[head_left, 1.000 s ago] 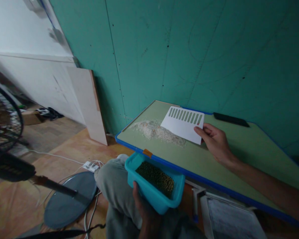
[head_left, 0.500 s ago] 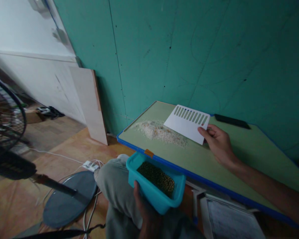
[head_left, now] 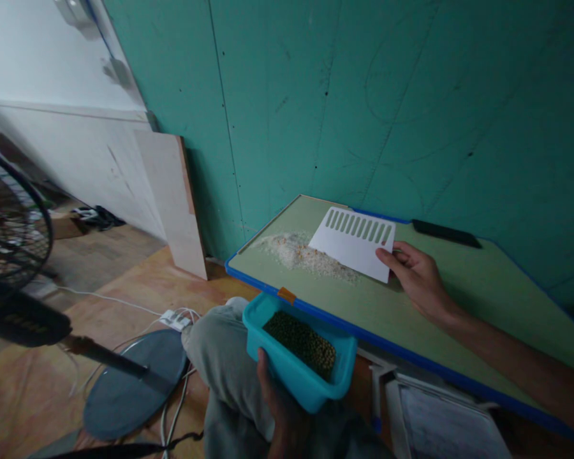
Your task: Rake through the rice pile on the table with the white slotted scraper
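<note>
My right hand [head_left: 414, 274] pinches the right end of a white slotted scraper [head_left: 351, 247], thumb on top. Its lower left edge meets a pile of pale rice-like grains [head_left: 299, 254] with some orange-yellow bits in it. The pile lies on a light green tabletop [head_left: 411, 331] edged in blue. Below the table's front edge, my left hand [head_left: 284, 401] grips a turquoise plastic tub [head_left: 287, 366] from underneath, its thumb up along the near side. Inside the tub are dark green beans [head_left: 291, 335] and tan ones [head_left: 325, 354] toward the right.
A black bar [head_left: 444, 233] lies along the table's back edge against the green wall [head_left: 287, 115]. Orange tape [head_left: 286, 294] sits on the front edge. To the left stand a fan [head_left: 16, 255] with a round base [head_left: 134, 382], a power strip [head_left: 175, 320] and a leaning board [head_left: 172, 204].
The scraper in my right hand has shifted slightly left and toward me, against the grain pile. My left hand and the tub stay in place.
</note>
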Available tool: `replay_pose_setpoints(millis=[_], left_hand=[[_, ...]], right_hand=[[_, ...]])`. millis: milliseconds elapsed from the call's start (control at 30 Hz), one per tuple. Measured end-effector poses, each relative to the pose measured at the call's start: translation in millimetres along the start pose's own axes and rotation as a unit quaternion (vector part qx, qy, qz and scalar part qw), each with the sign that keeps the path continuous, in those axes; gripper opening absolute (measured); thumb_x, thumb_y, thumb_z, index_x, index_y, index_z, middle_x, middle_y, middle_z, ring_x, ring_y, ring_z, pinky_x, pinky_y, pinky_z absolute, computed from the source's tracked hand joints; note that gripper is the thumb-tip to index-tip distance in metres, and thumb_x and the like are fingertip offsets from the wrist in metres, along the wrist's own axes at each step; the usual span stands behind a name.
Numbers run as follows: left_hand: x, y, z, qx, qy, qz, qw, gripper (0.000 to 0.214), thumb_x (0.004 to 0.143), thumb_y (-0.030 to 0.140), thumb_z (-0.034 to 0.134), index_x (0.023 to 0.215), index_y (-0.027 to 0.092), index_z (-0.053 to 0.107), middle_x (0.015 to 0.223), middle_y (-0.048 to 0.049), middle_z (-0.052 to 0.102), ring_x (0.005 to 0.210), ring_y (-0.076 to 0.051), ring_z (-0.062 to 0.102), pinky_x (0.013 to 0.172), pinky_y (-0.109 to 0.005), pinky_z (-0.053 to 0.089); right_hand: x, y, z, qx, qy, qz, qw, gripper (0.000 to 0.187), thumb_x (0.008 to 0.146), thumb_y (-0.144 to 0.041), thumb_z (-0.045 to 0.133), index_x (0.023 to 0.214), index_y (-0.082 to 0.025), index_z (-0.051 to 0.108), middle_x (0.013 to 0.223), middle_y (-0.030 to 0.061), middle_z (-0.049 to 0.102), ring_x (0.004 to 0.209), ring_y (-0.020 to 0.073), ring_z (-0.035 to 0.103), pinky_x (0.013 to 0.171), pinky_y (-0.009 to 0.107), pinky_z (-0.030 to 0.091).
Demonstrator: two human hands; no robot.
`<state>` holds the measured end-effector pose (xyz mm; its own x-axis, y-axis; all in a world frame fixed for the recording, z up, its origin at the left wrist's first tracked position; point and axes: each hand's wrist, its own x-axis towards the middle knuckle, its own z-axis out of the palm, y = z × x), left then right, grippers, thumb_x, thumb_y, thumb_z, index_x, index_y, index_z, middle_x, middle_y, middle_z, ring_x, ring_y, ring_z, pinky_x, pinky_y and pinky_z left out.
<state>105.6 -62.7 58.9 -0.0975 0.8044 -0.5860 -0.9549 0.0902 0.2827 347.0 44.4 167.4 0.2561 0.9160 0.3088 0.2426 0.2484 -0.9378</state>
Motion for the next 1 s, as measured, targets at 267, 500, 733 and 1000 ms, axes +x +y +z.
replay_pose_setpoints(millis=[267,500,733,1000], left_hand=[[0.2,-0.7,-1.4,-0.029,-0.033,-0.020,0.999,0.067,0.094,0.055,0.064,0.155,0.030,0.052,0.124,-0.0098,0.079,0.111,-0.034,0.074,0.105,-0.051,0.053],[1.2,-1.6,2.6,-0.018,0.001,-0.015,1.000,0.064,0.095,0.056,0.060,0.150,0.024,0.058,0.118,-0.0124,0.080,0.108,-0.035,0.075,0.103,-0.053,0.055],[-2.2,-0.6,1.7,-0.017,-0.022,-0.016,1.000,0.064,0.095,0.056,0.061,0.152,0.027,0.056,0.120,-0.0107,0.080,0.107,-0.033,0.076,0.105,-0.051,0.054],[0.9,-1.0,1.2,-0.027,0.002,-0.011,1.000,0.063,0.096,0.052,0.062,0.155,0.031,0.052,0.123,-0.0090,0.079,0.104,-0.032,0.077,0.102,-0.050,0.056]], right_hand=[[-4.1,-9.0,1.7,-0.014,-0.014,-0.019,1.000,0.033,0.081,-0.054,0.082,0.096,-0.027,0.074,0.089,0.0037,0.079,0.081,0.0225,0.074,0.068,0.031,0.058],[-6.5,-11.8,1.0,-0.014,0.002,-0.034,0.999,0.026,0.082,-0.051,0.083,0.093,-0.028,0.075,0.087,0.0021,0.077,0.078,0.0205,0.071,0.067,0.030,0.056],[-9.5,-15.8,2.5,-0.032,-0.019,-0.040,0.999,0.025,0.083,-0.051,0.081,0.094,-0.030,0.075,0.095,0.0029,0.079,0.085,0.0231,0.073,0.073,0.033,0.060],[-11.6,-17.0,3.2,-0.030,-0.042,-0.024,0.998,0.029,0.081,-0.054,0.082,0.096,-0.030,0.076,0.096,0.0040,0.081,0.088,0.0255,0.076,0.076,0.036,0.062]])
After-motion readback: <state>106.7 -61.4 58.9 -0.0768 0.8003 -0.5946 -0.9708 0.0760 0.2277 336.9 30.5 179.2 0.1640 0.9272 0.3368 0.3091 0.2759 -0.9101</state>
